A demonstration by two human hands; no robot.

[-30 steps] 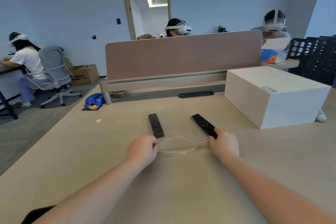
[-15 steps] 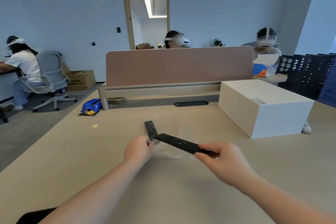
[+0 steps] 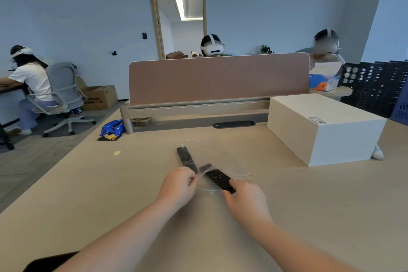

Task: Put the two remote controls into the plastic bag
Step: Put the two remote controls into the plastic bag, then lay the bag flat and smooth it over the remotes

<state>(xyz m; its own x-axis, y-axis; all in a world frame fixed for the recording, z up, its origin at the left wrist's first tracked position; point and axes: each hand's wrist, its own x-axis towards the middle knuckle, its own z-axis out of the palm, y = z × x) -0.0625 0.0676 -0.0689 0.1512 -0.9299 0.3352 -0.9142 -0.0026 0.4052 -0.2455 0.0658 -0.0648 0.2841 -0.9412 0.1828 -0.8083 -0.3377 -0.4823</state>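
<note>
A clear plastic bag [image 3: 234, 175] lies flat on the beige desk, hard to see. My left hand [image 3: 177, 185] pinches the bag's near edge and lifts it. My right hand [image 3: 244, 197] grips the near end of a black remote control [image 3: 217, 178], whose far end pokes under the lifted plastic at the bag's mouth. A second black remote control [image 3: 185, 158] lies on the desk just beyond my left hand, pointing away from me; plastic seems to cover part of it.
A large white box [image 3: 320, 126] stands on the desk to the right. A brown divider panel [image 3: 218, 78] closes off the desk's far side. A small yellow dot [image 3: 117, 153] marks the desk at left. People sit beyond, and the desk's left edge drops to the floor.
My right hand lifted the right remote off the desk, swung it left and pushed its tip into the bag's mouth. My left hand kept holding the bag's edge.
</note>
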